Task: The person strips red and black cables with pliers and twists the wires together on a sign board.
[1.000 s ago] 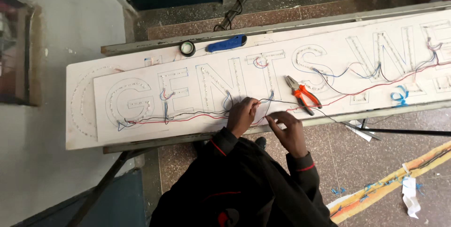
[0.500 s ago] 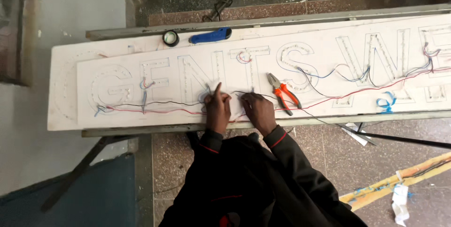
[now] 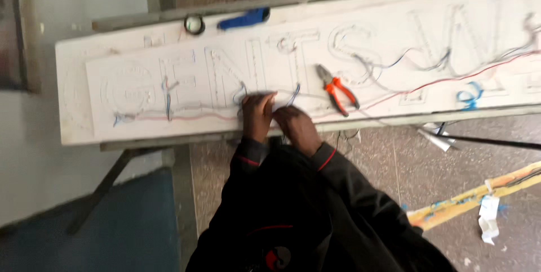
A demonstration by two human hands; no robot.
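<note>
Head view: both hands, left hand and right hand, meet over thin wires on the white sign board; fingers bunched, grip unclear through blur; pliers lie within reach.

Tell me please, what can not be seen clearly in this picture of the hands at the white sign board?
- Head view: motion blur hides what the left hand and right hand grip; fingertips and thin wires smear together.
- White sign board: its right end is cut off by the frame edge.
- Blue object beside the tape roll: too blurred to identify.
- Orange pliers: jaw detail lost.
</note>
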